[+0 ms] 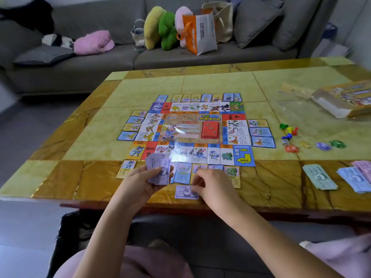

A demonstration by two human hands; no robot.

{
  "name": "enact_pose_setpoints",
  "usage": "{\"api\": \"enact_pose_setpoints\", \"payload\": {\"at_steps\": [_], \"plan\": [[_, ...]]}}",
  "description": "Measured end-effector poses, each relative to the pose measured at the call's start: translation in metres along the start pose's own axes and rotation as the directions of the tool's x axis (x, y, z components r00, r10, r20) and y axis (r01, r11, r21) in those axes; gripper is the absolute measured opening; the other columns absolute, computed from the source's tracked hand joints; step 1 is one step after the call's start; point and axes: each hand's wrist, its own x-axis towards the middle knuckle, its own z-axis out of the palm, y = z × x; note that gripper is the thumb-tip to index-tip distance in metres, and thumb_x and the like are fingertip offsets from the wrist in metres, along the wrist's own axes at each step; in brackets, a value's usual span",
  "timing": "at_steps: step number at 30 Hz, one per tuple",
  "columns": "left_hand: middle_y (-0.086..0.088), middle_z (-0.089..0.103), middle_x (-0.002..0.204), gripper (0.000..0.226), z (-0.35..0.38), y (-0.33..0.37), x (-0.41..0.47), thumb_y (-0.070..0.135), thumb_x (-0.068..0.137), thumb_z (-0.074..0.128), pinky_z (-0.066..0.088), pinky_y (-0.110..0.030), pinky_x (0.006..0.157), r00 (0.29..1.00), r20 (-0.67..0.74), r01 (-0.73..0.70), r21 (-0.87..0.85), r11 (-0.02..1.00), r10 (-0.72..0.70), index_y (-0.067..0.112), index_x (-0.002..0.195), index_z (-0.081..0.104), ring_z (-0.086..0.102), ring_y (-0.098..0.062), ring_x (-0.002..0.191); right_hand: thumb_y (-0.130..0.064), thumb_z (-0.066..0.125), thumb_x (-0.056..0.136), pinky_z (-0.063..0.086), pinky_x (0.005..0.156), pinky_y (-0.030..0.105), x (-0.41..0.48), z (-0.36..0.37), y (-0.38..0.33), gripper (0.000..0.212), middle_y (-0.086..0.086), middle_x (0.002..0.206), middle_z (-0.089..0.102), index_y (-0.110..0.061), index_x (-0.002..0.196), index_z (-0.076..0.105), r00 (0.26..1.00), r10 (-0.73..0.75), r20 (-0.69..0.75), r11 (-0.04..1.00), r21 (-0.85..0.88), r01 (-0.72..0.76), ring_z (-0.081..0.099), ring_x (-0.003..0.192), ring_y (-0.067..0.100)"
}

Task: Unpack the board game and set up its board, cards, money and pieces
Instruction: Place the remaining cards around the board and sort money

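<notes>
Tabletop [220,87]: pale yellow-green marble tiles, veined amber-brown border. Board [186,135]: multicoloured squares, red deck [210,130] in the centre, blue start corner [244,155] with a yellow arrow. Cards [261,132] around it: blue or yellow frames. Fan of notes [158,169] and single note [185,192]: purple. Money stacks: green [319,176], blue [353,179], pink [363,167]. Pawns [289,130]: green, yellow, red, blue. Translucent tokens [323,146]: orange, yellow, purple, green. Sofa [180,57]: grey. Bag [200,33]: orange and white.

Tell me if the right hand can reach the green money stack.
Probably yes: only a flat card and bare table lie between the right hand and the green money stack.
</notes>
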Motion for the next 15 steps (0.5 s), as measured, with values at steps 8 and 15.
{"api": "enact_pose_setpoints", "payload": {"at_steps": [8,15], "plan": [[-0.017,0.073,0.087,0.019,0.0079,-0.0039,-0.0009,0.0,0.094,0.047,0.057,-0.026,0.056,0.998,0.048,0.026,0.038,0.999,-0.028,-0.004,0.109,0.057,0.072,-0.021,0.073,-0.021,0.075,0.079,0.05,0.068,0.028,0.0026,-0.0001,-0.0012,0.012,-0.003,0.077,0.066,-0.015,0.079,0.064,0.999,-0.008,0.034,1.0,0.029,0.007,0.06,0.072,0.011],[-0.015,0.073,0.084,0.017,0.0087,-0.0022,0.0003,0.0,0.095,0.045,0.058,-0.026,0.059,0.998,0.058,0.011,0.03,0.999,-0.013,-0.002,0.108,0.057,0.072,-0.02,0.073,-0.023,0.073,0.081,0.045,0.067,0.023,0.0043,0.0039,-0.0069,0.012,-0.003,0.079,0.064,-0.015,0.08,0.063,0.999,-0.033,0.04,0.999,0.029,0.032,0.056,0.073,0.01]]}}
